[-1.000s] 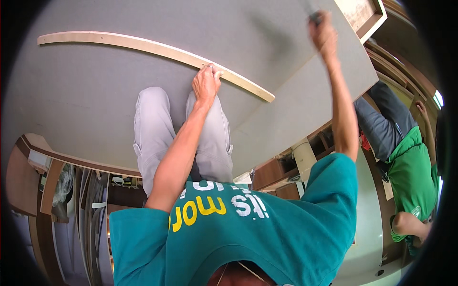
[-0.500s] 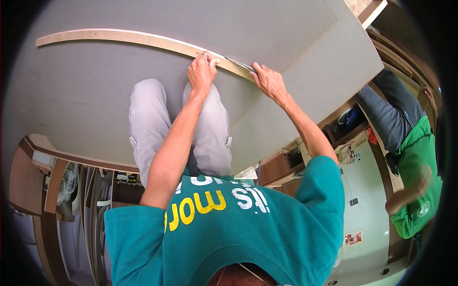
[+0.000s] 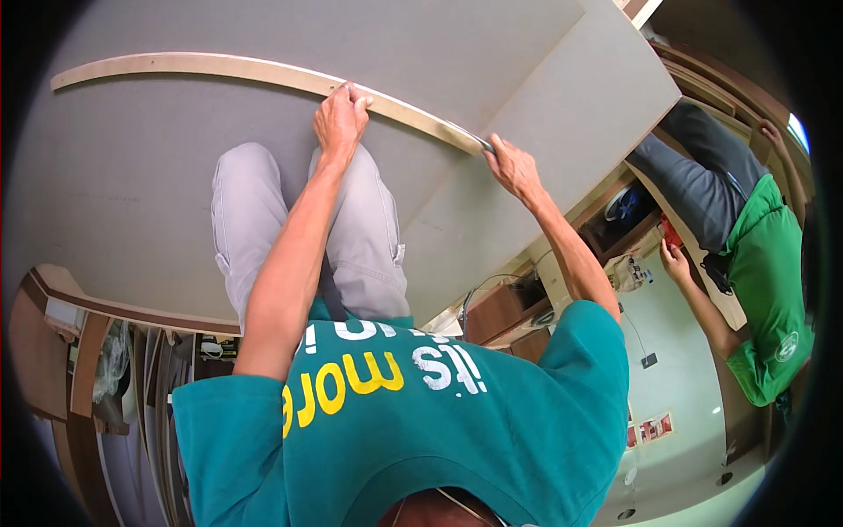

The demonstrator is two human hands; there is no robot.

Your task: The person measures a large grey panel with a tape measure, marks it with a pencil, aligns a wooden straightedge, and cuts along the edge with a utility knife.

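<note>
We see a teal short-sleeved T-shirt (image 3: 421,439) filling the lower centre of the frame, w/ yellow and white block lettering across the chest (upside down from this view). Light grey trousers (image 3: 351,228) at mid-frame. Both forearms bare, no watch or gloves; sleeves end approx. at the upper arm.

A: What lies at seven o'clock?

B: Wooden boards and panels (image 3: 83,378) stacked on edge, beside a curved wooden frame (image 3: 53,285).

A: And at three o'clock?

B: A pale green wall (image 3: 676,395) with a dark socket and small red stickers. Wooden cabinets (image 3: 505,312) stand at its foot, and daylight shows at a window (image 3: 799,132) near two o'clock.
</note>
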